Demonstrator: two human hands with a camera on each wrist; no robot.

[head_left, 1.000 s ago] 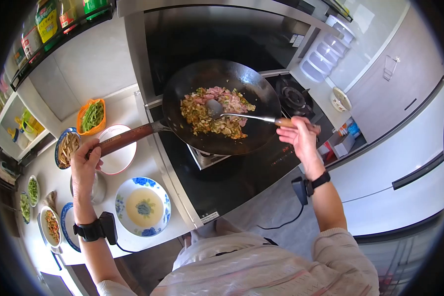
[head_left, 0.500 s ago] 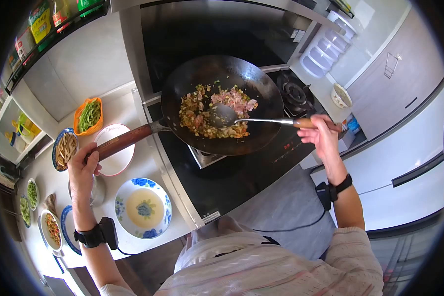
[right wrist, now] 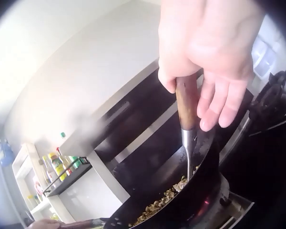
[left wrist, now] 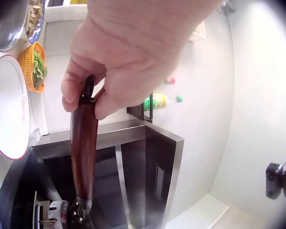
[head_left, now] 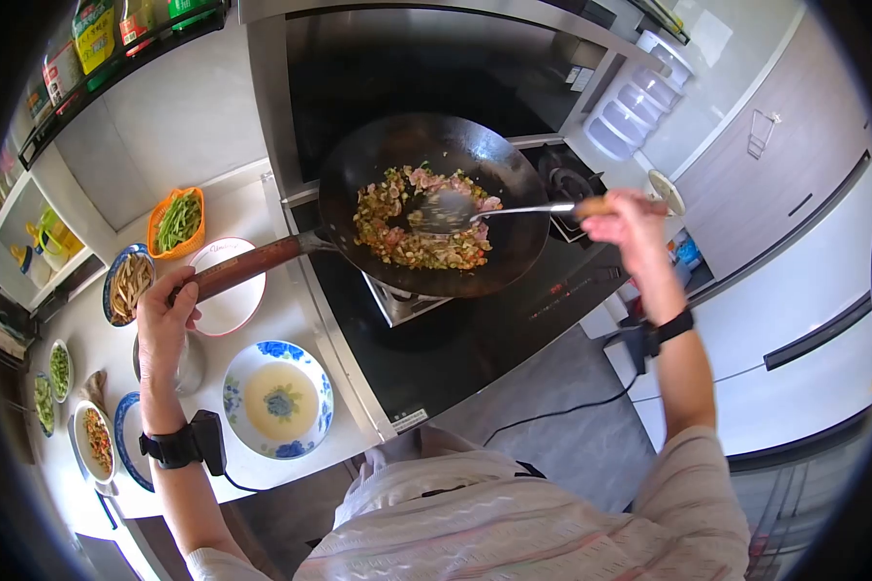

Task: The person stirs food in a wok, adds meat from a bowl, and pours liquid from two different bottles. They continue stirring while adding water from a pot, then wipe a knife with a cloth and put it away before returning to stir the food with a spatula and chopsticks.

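Note:
A dark wok (head_left: 397, 145) sits over the left burner, with chopped vegetables and pinkish meat pieces (head_left: 383, 232) in its middle. My left hand (head_left: 165, 334) grips the far end of the wok's wooden handle (head_left: 252, 267); in the left wrist view, the thumb and fingers close round the handle's tip. My right hand (head_left: 635, 232) holds a wok spatula by its wooden handle (right wrist: 187, 102), the last fingers extended beside it. The spatula's metal head (head_left: 448, 211) is blurred among the food, and its long shaft (head_left: 528, 210) crosses the wok's right rim.
On the left counter stand a blue-flowered bowl (head_left: 234, 397) of pale liquid, a pink-rimmed white bowl (head_left: 247, 310), an orange basket (head_left: 153, 242) of green strips and a dish of brown strips (head_left: 131, 286). A second burner (head_left: 570, 179) lies right of the wok.
My right hand has moved right and then up, drawing the spatula through the food; the meat and vegetables are more spread and mixed. The left hand keeps its grip on the wok handle.

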